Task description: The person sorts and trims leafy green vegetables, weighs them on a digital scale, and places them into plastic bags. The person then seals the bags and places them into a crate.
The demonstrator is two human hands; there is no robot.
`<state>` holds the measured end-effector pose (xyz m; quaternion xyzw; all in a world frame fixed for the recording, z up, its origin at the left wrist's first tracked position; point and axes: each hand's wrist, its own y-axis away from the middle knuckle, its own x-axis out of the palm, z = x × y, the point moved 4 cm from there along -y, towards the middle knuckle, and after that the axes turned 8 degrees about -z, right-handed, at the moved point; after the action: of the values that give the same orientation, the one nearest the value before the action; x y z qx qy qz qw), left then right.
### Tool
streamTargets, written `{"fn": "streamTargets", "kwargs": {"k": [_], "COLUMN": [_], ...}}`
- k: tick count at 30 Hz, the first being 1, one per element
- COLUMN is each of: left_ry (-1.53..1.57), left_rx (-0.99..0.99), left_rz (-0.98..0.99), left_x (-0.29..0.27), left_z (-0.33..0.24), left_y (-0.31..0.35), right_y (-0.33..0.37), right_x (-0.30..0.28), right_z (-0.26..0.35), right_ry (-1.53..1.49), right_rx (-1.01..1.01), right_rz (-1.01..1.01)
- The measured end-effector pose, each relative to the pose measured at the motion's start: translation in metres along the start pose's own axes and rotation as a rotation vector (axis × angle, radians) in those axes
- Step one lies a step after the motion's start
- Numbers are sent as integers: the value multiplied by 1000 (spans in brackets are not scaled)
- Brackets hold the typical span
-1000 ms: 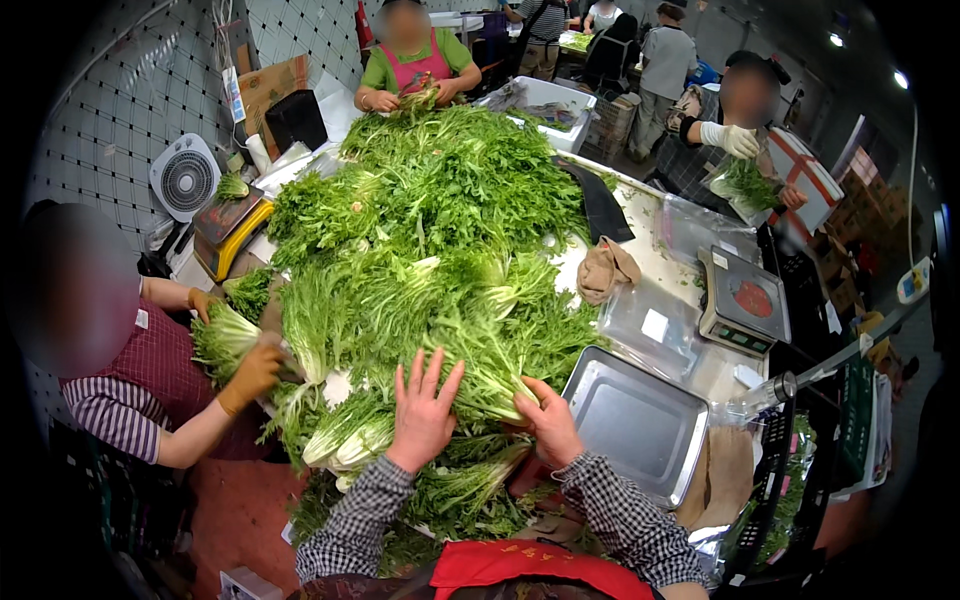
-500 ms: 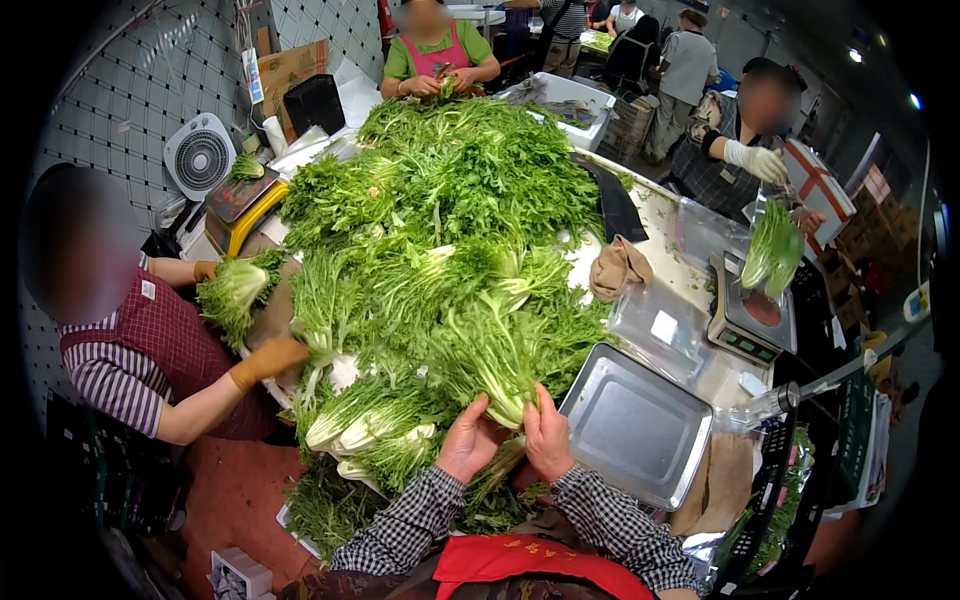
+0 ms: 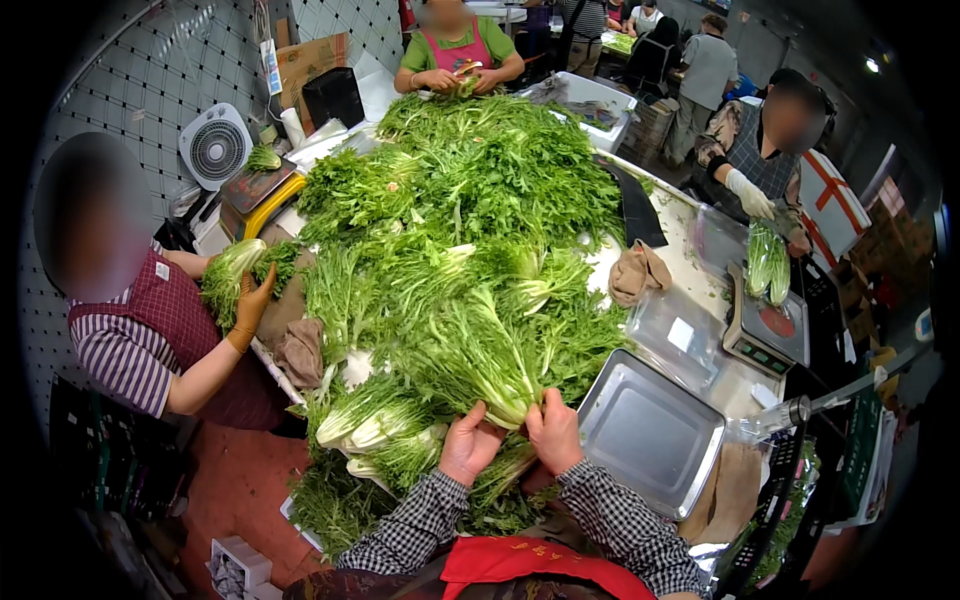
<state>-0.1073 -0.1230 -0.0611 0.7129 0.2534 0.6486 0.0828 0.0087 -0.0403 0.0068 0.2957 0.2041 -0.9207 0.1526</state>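
Note:
Near the front of the heap, a head of frisée [image 3: 487, 365] lies with its feathery leaves pointing away and its pale base toward me. My left hand [image 3: 470, 446] is closed on the left side of that base. At its right side, my right hand [image 3: 555, 434] pinches the base and outer leaves between thumb and bent fingers. Around and beyond spreads a big pile of loose frisée [image 3: 480, 170]. Several heads with white bases [image 3: 365, 428] lie just left of my left hand. A grey metal tray [image 3: 655, 432] is right of my right hand.
A co-worker at left holds frisée [image 3: 232, 272] in gloved hands. At right, a gloved person reaches toward bagged greens [image 3: 768, 262] on a scale [image 3: 765, 325]. Brown cloth [image 3: 638, 273] and plastic bags [image 3: 675, 330] lie on the table. A yellow scale [image 3: 262, 200] stands at far left.
The left co-worker's gloved hand has moved from the pile to the held frisée. The right person's bagged greens have come down onto the scale. My hands keep their grip; the whole view has shifted slightly.

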Motion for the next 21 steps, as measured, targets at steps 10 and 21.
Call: {"fn": "streamTargets", "kwargs": {"k": [10,21], "left_ry": [38,-44], "left_rx": [52,-39], "left_rz": [56,115], "left_x": [0,-22], "left_z": [-18,-8], "left_y": [1,0], "right_y": [-32,-1], "right_x": [0,-2], "right_z": [-22,14], "right_ry": [-802,-378], "right_rx": [706,202], "right_rz": [121,193]}}
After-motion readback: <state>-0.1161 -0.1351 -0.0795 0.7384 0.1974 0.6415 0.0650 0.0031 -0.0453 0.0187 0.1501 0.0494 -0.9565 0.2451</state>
